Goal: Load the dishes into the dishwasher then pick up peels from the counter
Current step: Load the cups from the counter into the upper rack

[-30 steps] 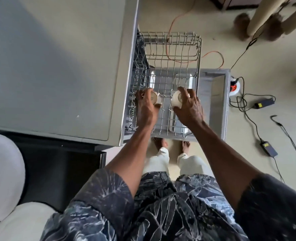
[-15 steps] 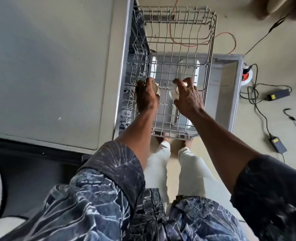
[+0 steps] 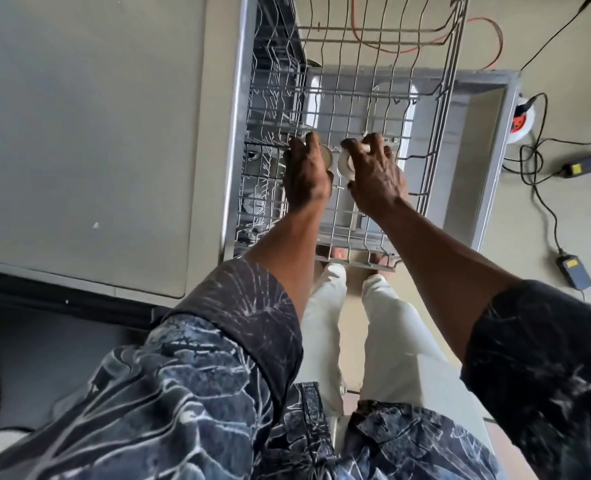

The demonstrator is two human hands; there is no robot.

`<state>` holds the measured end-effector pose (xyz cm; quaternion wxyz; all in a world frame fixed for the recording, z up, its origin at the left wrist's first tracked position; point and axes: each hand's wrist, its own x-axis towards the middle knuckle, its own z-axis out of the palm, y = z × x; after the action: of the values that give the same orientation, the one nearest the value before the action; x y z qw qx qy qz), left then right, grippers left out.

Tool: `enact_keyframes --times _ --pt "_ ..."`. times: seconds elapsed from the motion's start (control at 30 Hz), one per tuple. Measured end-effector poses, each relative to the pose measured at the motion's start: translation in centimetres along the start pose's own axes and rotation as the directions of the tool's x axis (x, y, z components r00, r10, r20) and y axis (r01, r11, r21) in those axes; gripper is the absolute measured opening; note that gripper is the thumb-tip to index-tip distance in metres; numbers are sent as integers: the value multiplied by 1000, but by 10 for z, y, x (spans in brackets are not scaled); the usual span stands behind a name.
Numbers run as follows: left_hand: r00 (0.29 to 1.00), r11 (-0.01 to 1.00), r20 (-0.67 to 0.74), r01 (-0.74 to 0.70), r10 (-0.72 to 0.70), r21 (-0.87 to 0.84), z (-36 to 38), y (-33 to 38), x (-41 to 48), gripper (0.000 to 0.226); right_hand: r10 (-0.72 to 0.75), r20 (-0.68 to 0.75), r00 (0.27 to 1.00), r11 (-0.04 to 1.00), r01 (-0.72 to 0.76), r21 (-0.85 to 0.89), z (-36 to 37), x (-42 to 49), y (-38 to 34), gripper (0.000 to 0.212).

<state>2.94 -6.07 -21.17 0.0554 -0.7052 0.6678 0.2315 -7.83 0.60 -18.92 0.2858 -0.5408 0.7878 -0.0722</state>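
The dishwasher's wire upper rack (image 3: 439, 109) is pulled out over the open door (image 3: 481, 133). Both my hands are down inside the rack, side by side. My left hand (image 3: 306, 174) grips a small white cup (image 3: 326, 159), most of it hidden under the fingers. My right hand (image 3: 373, 174) grips a second small white cup (image 3: 344, 164), whose rim shows between thumb and fingers. The two cups sit close together at the rack's wires; whether they rest on them I cannot tell.
The grey countertop (image 3: 96, 133) fills the left. A lower rack (image 3: 266, 98) shows inside the machine. Black cables, power adapters (image 3: 574, 275) and an orange cord (image 3: 488, 39) lie on the floor at right. My feet stand below the rack's near edge.
My head has moved forward and down, so the rack looks larger. Both hands have gone slightly lower and closer together in the rack, still holding the cups.
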Motion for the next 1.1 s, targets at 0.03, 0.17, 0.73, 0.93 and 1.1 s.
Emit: enact_keyframes --times 0.03,0.17,0.73,0.93,1.1 --pt "1000 999 9 21 -21 -24 2 1 3 41 -7 5 1000 1000 7 -6 1 1 1 77" --pt "1000 997 10 7 -7 -77 -4 6 -2 53 -13 32 999 1000 14 -18 6 6 3 75" --pt "994 996 104 9 -18 87 7 1 10 86 39 66 997 999 -36 -33 26 13 12 78" --pt "996 999 75 43 -42 -13 9 -6 11 82 37 68 997 999 -37 1 26 15 13 82" --pt "990 959 141 24 17 -284 23 -17 23 56 41 44 998 999 -42 19 26 16 10 75"
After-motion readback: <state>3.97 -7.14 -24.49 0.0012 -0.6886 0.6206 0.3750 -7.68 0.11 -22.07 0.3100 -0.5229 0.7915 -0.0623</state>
